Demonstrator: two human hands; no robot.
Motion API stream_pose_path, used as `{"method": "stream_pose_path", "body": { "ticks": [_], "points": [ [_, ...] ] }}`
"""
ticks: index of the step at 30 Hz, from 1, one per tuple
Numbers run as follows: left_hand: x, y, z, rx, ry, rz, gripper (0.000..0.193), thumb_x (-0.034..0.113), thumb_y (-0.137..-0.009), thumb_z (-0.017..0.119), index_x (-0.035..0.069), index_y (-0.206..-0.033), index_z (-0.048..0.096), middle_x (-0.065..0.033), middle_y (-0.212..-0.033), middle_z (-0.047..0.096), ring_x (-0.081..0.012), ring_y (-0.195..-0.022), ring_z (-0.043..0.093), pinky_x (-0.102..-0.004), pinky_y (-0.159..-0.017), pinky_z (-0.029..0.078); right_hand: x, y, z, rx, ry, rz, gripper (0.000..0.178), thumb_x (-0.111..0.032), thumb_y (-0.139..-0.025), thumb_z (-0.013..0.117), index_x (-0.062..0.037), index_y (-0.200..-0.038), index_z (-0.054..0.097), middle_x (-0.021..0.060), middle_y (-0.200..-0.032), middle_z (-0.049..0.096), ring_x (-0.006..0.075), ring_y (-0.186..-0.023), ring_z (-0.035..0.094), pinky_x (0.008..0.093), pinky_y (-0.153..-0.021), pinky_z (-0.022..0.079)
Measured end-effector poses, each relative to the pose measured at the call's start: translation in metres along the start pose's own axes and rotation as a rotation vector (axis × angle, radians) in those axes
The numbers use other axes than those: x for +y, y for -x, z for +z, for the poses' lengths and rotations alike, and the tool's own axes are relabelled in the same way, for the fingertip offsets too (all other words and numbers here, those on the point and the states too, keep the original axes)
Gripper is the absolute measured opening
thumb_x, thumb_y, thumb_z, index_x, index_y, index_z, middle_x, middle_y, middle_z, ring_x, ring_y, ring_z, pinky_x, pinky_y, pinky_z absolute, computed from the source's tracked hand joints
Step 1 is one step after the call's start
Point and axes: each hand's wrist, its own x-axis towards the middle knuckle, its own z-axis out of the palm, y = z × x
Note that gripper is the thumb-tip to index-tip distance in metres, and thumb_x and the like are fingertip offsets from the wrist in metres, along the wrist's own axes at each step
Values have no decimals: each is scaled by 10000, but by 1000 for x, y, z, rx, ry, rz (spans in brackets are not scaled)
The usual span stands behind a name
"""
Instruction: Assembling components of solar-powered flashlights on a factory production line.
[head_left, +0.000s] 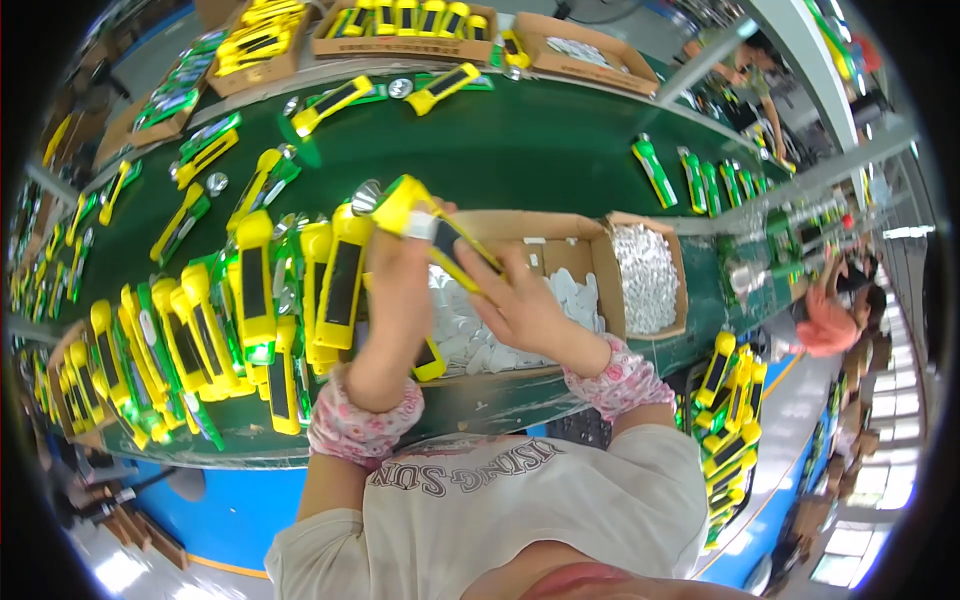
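Head view: both grips, left hand (pixel 400 290) and right hand (pixel 518 308), hold one black-panelled, yellow plastic flashlight (pixel 447 241) above the green worktop (pixel 530 150). Open brown cardboard box (pixel 570 226): 4 o'clock from flashlight.

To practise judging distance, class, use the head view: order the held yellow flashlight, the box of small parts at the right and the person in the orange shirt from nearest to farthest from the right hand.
1. Yellow flashlight: touching the right hand.
2. Box of small parts: just to its right.
3. Person in orange: far right.
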Motion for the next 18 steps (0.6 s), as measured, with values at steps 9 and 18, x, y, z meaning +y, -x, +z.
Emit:
{"method": "stream_pose_path", "body": {
  "ticks": [9, 18],
  "points": [
    [-20, 25, 31, -154, 521, -428, 278, 237, -990, 551, 77, -1212, 504, -64, -1099, 596, -220, -1048, 588, -428, -944, 472, -4, 29, -30, 227, 227, -99, 504, 47, -838, 631, -84, -1321, 574, 141, -1308, 481, 297, -1169, 496, 365, -918, 447],
    [-11, 9, 31, -200, 520, -527, 420, 494, -971, 495, 77, -1010, 527, -13, -768, 457, -124, -626, 402, -275, -539, 355, 164, 183, -118, 145, 460, 736, 247, -92, -750, 708, -74, -995, 687, 169, -985, 645, 359, -955, 617, 425, -777, 506]
  ]
}}
